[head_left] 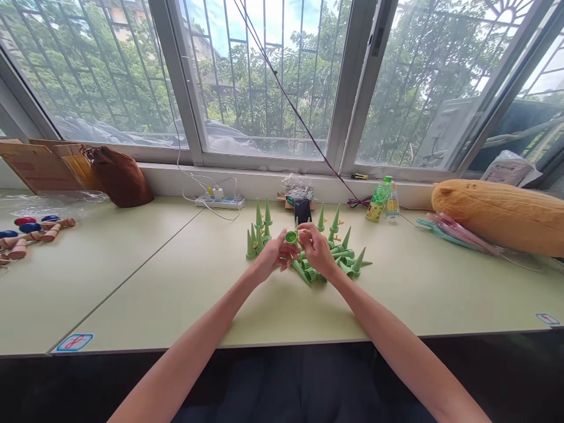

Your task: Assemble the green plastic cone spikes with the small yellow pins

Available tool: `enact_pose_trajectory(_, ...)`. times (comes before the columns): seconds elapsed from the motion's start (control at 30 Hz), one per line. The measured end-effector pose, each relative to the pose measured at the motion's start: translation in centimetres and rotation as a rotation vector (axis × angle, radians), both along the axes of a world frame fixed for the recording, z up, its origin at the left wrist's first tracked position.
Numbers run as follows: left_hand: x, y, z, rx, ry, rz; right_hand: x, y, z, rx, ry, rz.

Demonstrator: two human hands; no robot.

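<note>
My left hand (279,252) is closed around a green plant watering spike (291,237), held above the table with its round open end turned up toward me. My right hand (316,247) is beside that rim with its fingers bent in a pinch; whatever they grip is hidden. Under and beside my right hand lies a pile of loose green spikes (311,274), some on their sides. More green spikes (259,226) stand upright to the left, point up. Others (333,222) stand behind on the right, with small yellow valves (341,222) at their sides.
Behind the spikes are a black phone-like object (302,210) and a power strip (220,202). A green-capped bottle (379,200) stands at the back right, near an orange plush cushion (497,214). Kendama toys (33,235) and a brown bag (121,176) are at left.
</note>
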State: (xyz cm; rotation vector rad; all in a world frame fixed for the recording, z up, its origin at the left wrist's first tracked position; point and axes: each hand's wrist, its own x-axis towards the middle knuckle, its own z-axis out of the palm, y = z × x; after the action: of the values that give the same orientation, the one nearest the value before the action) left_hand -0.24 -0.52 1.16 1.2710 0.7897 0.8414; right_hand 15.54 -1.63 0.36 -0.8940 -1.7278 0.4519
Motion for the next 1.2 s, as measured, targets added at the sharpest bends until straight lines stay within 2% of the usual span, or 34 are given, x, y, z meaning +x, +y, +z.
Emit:
enact_pose_trajectory(0.33,-0.2,-0.2,-0.2,0.105,-0.048,-0.044,0.0,0.0,0.4,-0.050,0.040,-0.002)
enact_pose_trajectory(0.53,-0.4,0.0,-0.6,0.365,0.093,0.020,0.2,0.1,0.3,-0.074,0.051,-0.006)
enact_pose_trajectory(0.73,-0.3,-0.1,-0.8,0.534,0.177,0.085,0.4,0.3,0.2,-0.115,0.023,-0.022)
enact_pose_trajectory(0.93,0.0,0.0,-1.3,0.894,0.285,0.255,0.5,0.4,0.2,-0.140,0.009,-0.021)
enact_pose_trajectory(1.2,-0.6,0.5,-2.2,1.241,0.467,0.328,0.4,0.7,0.0,-0.223,0.099,0.031)
